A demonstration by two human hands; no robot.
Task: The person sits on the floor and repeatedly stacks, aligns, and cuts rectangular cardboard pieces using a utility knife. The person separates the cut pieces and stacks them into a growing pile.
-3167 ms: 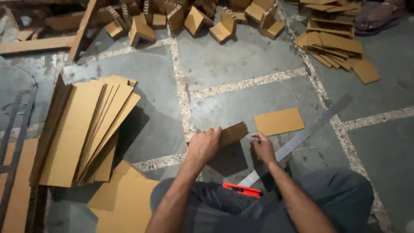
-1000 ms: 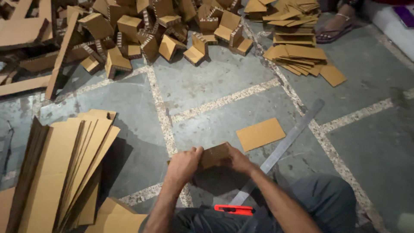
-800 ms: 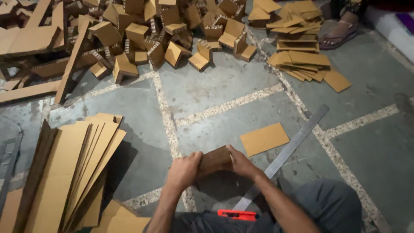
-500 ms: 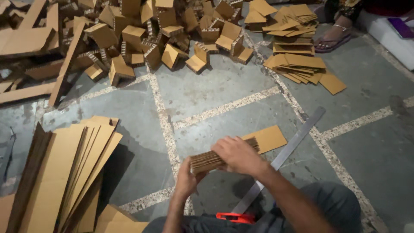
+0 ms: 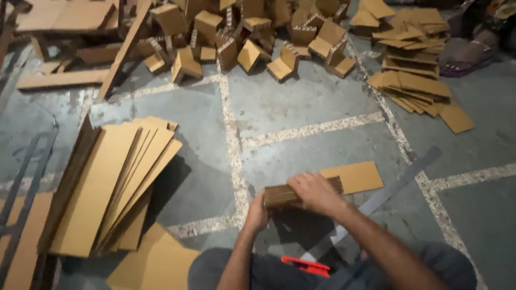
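While both hands clasp the cardboard stack, bare floor lies ahead.

My left hand grips from below with fingers curled, while my right hand presses down just beside it, forearm extended.

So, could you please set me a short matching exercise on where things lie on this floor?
Things:
1. cardboard piece
2. metal ruler
3. orange cutter
4. large sheets

Places:
A. fanned out in a leaning stack at the left
B. held edge-up between the left hand and the right hand
C. lying slantwise on the floor, right of the hands
D. on the floor close to the person's legs, below the hands

Pairs: 1-B, 2-C, 3-D, 4-A
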